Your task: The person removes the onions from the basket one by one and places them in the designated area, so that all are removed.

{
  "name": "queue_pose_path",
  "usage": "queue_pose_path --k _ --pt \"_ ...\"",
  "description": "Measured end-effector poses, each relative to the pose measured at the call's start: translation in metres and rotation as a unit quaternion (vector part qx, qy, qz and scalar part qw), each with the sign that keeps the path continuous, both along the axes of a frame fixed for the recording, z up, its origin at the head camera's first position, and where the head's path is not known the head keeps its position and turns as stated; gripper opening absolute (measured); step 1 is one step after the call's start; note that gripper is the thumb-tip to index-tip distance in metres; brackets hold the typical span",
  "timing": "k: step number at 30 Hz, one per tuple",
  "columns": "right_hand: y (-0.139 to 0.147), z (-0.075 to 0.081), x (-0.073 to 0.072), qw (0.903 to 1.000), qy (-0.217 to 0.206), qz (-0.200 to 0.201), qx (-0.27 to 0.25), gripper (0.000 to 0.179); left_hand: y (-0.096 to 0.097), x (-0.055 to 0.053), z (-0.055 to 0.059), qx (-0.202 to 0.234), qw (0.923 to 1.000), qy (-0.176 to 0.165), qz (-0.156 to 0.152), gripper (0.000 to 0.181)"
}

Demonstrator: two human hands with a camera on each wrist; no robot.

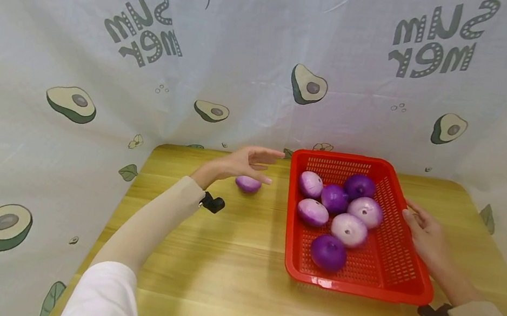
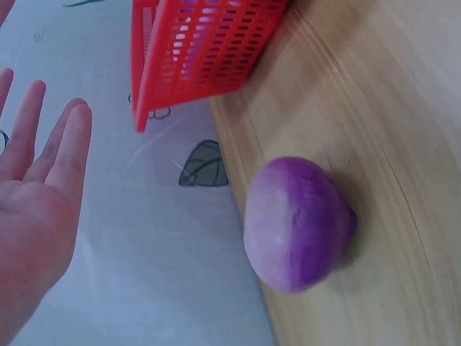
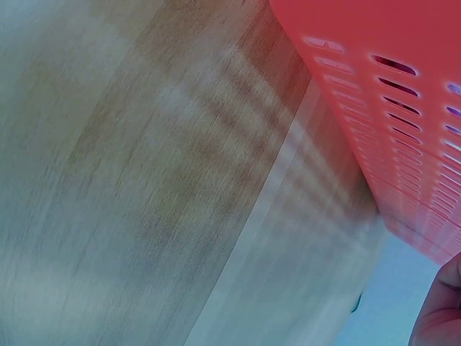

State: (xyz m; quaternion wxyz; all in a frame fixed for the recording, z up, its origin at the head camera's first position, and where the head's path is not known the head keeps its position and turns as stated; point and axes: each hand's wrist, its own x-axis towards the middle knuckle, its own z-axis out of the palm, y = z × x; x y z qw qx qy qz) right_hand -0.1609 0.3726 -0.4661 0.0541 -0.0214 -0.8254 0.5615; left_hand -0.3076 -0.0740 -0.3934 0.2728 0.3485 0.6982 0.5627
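Observation:
A red plastic basket [image 1: 352, 288] stands on the wooden table, holding several purple and pale onions, such as a dark purple onion [image 1: 328, 253] near its front. My right hand [image 1: 428, 236] grips the basket's right rim; only a bit of that hand [image 3: 441, 310] shows beside the slotted wall in the right wrist view. On the left, my left hand [image 1: 246, 163] is held in the air with fingers extended and nothing in it. Behind and below it, a single two-tone onion [image 1: 248, 184] lies on the table, partly covered by the hand; the whole onion [image 2: 299, 225] shows in the left wrist view.
The light wooden table [image 1: 216, 278] ends at the back against a pale curtain [image 1: 260, 44] printed with avocados and lettering. That curtain also hangs along both sides. Black camera mounts [image 1: 213, 203] sit at the wrists.

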Motion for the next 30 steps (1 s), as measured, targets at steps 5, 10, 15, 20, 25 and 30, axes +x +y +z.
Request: queue_pose_path --k 5,10,15,20,25,30 --pt "-0.001 0.000 0.000 1.0000 0.006 0.003 -0.005 0.058 0.016 0.004 0.006 -0.019 0.9994 0.011 -0.026 0.070" --pt "0.000 -0.001 -0.001 0.9999 0.009 -0.002 -0.006 0.058 0.032 0.009 0.007 -0.029 0.9981 0.027 -0.048 0.069" --pt "0.001 -0.002 -0.001 0.9999 0.013 -0.004 -0.006 0.057 0.050 0.015 0.004 -0.031 0.9961 0.023 -0.080 0.068" --pt "0.001 -0.001 0.000 1.0000 0.006 -0.001 -0.002 0.058 0.070 0.024 -0.001 -0.035 0.9921 -0.001 -0.120 0.067" --pt "0.000 -0.001 0.001 0.9999 0.004 -0.001 -0.011 0.058 0.086 0.032 -0.005 -0.051 0.9866 -0.016 -0.155 0.068" --pt "0.000 -0.001 0.001 1.0000 0.005 -0.006 -0.004 0.058 0.101 0.037 -0.013 -0.052 0.9788 -0.004 -0.198 0.066"
